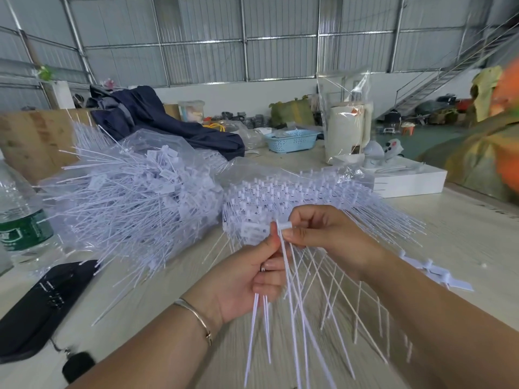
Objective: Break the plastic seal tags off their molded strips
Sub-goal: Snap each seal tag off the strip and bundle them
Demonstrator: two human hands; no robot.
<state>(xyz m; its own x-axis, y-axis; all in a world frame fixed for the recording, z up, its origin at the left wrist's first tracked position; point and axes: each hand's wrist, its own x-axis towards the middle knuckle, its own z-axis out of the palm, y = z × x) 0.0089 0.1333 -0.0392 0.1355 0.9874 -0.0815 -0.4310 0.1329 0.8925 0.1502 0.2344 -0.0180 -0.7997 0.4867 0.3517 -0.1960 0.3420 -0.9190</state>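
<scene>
Left hand (pixel 247 279) fingers curled tight round a bunch of white seal tags (pixel 283 276), thumb up. Right hand (pixel 325 234) pinches one tag head (pixel 284 226) w/ thumb & forefinger, probably mid-snap; blurred. Loose tags pile (pixel 134 192) left, molded strips (pixel 295 192) just behind hands; bare surface (pixel 463 220) to the right.

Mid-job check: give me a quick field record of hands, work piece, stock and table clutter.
left hand: grips a bunch of white tag stems
right hand: pinches a tag head at the top of that bunch
loose tags pile: left of centre, on clear plastic
molded strips stack: behind the hands
water bottle: far left
blue basket: far side of the table
</scene>
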